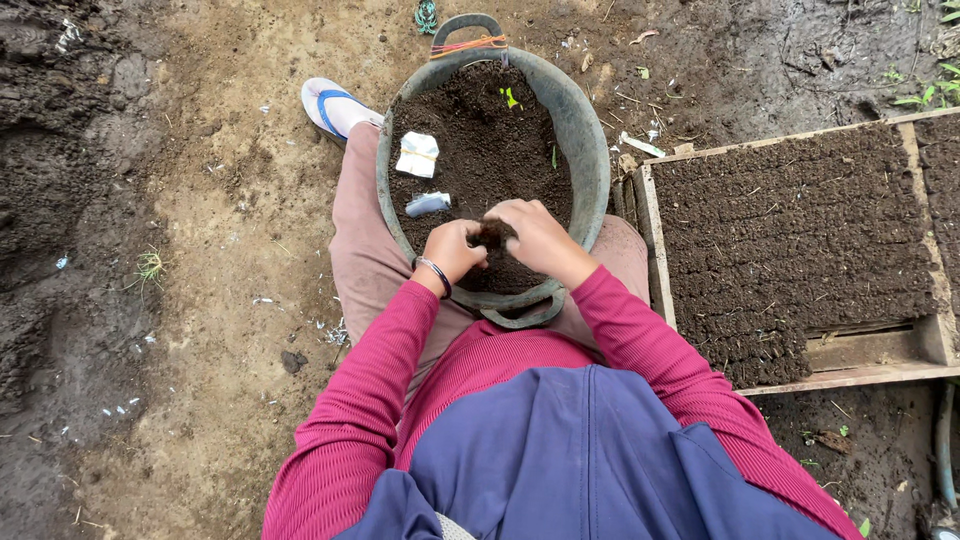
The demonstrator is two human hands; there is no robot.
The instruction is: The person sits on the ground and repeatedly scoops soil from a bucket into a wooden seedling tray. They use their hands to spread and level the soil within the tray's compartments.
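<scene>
Head view: our fingers (pixel 500 222) on both hands pinch one small clump of dark soil (pixel 491 234). Left hand (pixel 455 250) and right hand (pixel 538 237) meet over the grey rubber basket (pixel 592 150) full of soil, between our knees. Beside us lies a wooden tray (pixel 655 240) packed with soil blocks.

Soft, even daylight — no hard shadows or glare; focus stays sharp around the soil basket (pixel 590 150), with slight wide-angle bending toward the edges.
</scene>
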